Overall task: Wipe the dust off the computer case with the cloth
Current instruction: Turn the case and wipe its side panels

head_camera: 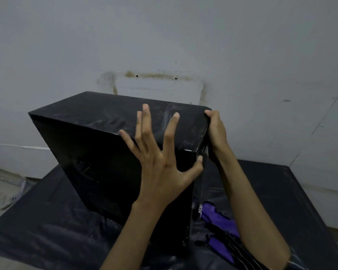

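Right hand (216, 131) gripped the dusty black box-shaped computer case (113, 145) corner to steady it; left hand (160, 152) open, fingers splayed, bracing; purple cloth (220, 225) lay unused.

Were two bare forearms, without sleeves, watch, ring or glove. Ended in a slim left hand (160, 164) with long fingers and short plain nails, and a right hand (217, 131) alike.
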